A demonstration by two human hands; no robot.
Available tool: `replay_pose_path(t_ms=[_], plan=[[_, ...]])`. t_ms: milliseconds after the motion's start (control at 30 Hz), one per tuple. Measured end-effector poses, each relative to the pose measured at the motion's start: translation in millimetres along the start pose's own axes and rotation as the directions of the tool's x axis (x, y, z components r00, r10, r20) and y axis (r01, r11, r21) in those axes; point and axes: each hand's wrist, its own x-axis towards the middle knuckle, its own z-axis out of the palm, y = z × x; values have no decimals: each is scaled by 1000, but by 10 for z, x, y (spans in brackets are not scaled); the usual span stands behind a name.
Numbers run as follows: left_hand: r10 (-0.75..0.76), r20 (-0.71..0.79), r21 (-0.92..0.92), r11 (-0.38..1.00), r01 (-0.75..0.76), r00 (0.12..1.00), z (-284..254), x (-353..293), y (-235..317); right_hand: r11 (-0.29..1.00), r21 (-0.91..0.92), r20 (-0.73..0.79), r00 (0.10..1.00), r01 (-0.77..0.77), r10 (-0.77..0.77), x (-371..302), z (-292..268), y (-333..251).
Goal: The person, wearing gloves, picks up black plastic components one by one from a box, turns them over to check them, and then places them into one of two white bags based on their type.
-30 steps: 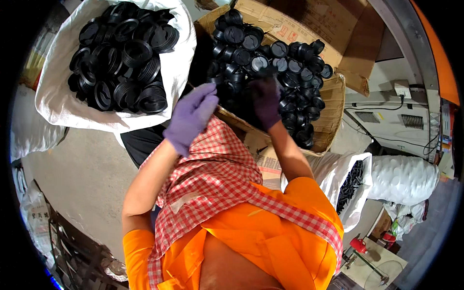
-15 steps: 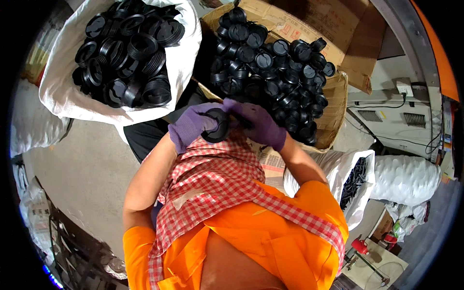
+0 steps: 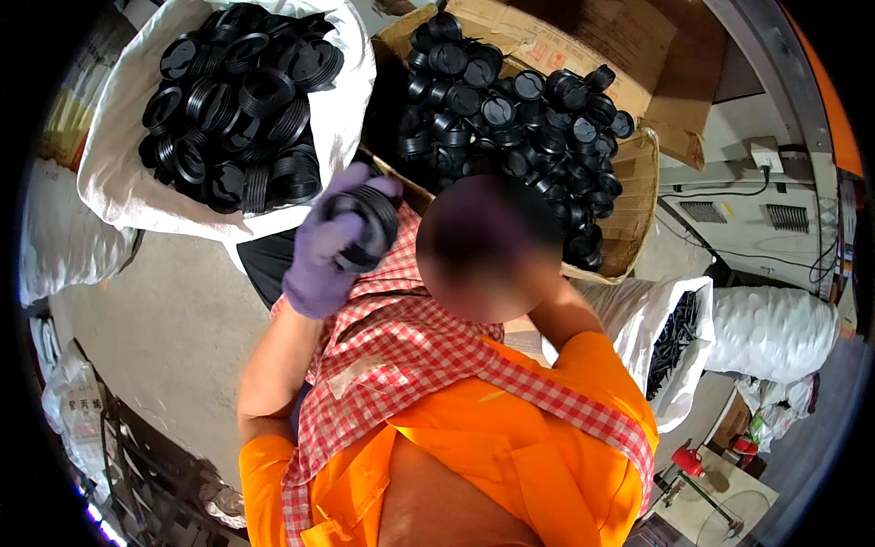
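In a purple glove, my left hand is closed around a black round ribbed plastic piece. It holds the piece above my lap, at the near edge of a white woven sack. More black ribbed round pieces fill that sack. My right hand is in front of the cardboard box, but a round blurred patch covers it, so neither its fingers nor anything in them can be made out. Black round caps are heaped in the box.
On the right stands a smaller white sack of thin black pieces, beside a stuffed white sack. A grey-white cabinet with a cable is behind them. Low at the right sits a small table with a red-headed tool.
My hands were together at the middle over a black round piece. My left hand has moved left with a piece, toward the sack; my right hand is now apart and blurred over.
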Motion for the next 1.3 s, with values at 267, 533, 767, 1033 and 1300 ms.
replay_pose_path(t_ms=[267,533,767,1033,1300], plan=[[309,-46,931,359,-71,950,89,58,-188,-13,-992,111,793,128,-599,518,-12,165],[714,396,764,-605,224,578,-176,361,1303,798,-421,-715,699,-432,1,929,-1845,714],[437,394,916,-255,-309,809,-27,326,730,327,-622,-783,573,-712,-241,1310,-1433,644],[338,274,962,-117,-248,901,-17,473,-385,849,-484,-581,803,-212,-131,367,-99,28],[288,-101,711,690,-133,952,-383,1061,-735,352,-936,-185,835,11,-519,361,-429,11]])
